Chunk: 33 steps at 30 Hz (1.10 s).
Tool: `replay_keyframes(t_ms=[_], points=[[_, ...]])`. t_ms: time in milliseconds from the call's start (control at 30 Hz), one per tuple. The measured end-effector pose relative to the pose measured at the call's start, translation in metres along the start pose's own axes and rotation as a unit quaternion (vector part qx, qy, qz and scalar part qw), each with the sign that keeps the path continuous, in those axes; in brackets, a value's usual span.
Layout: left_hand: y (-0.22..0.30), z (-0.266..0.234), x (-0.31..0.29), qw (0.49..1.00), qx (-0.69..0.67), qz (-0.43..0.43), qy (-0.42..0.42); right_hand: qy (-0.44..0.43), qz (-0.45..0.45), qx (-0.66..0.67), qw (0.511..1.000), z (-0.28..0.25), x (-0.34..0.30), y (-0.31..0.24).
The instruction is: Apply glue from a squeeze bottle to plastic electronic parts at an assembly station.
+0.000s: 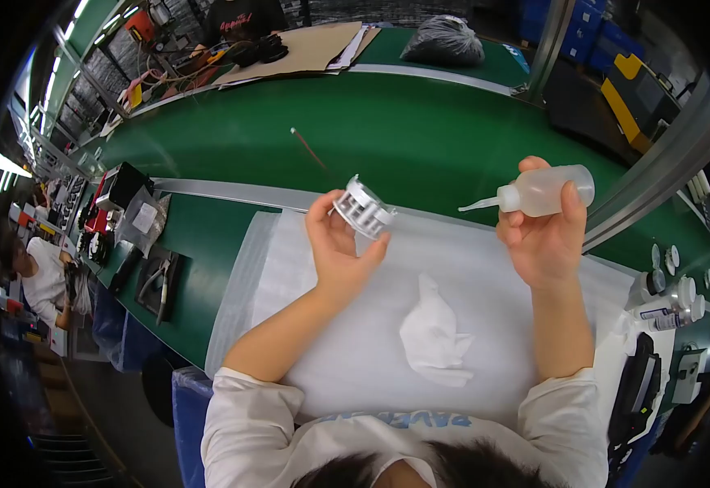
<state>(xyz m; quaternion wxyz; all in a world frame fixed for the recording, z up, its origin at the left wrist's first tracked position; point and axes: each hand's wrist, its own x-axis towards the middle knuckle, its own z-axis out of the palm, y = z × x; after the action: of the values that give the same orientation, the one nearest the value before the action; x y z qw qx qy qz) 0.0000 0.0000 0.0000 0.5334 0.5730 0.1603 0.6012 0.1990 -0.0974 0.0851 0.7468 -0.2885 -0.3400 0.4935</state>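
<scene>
My left hand grips a small round white slotted part, its fingers and thumb closed about the lower side. In my right hand is a translucent squeeze bottle with a long thin nozzle, tipped on its side so that the nozzle points left toward the white part. A gap lies between the nozzle tip and the part. Below both hands, a crumpled white tissue rests on the pale foam sheet that covers the bench.
On the left of the green bench lie a black-handled tool and a clear plastic bag. White bottles and a black device are at the right. Beyond the metal rail runs a green belt. Another person sits far left.
</scene>
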Motion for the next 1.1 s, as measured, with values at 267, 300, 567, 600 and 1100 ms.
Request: replay_keyframes(t_ms=[267, 300, 567, 600, 1100], points=[[-0.002, -0.010, 0.010, 0.898, 0.217, 0.364, -0.119, -0.042, -0.156, -0.156, 0.974, 0.008, -0.014, 0.013], [-0.005, -0.009, 0.007, 0.901, 0.210, 0.360, -0.120, -0.035, -0.155, -0.162, 0.974, 0.012, -0.023, 0.009], [0.019, -0.023, -0.004, 0.871, 0.179, 0.314, -0.334, -0.258, -0.351, -0.350, 0.830, 0.029, -0.035, 0.005], [0.021, -0.022, -0.002, 0.857, 0.198, 0.334, -0.338, -0.238, -0.377, -0.359, 0.820, 0.030, -0.037, 0.008], [0.027, -0.018, -0.002, 0.816, 0.239, 0.398, -0.345, -0.251, -0.346, -0.468, 0.773, 0.034, -0.045, 0.003]])
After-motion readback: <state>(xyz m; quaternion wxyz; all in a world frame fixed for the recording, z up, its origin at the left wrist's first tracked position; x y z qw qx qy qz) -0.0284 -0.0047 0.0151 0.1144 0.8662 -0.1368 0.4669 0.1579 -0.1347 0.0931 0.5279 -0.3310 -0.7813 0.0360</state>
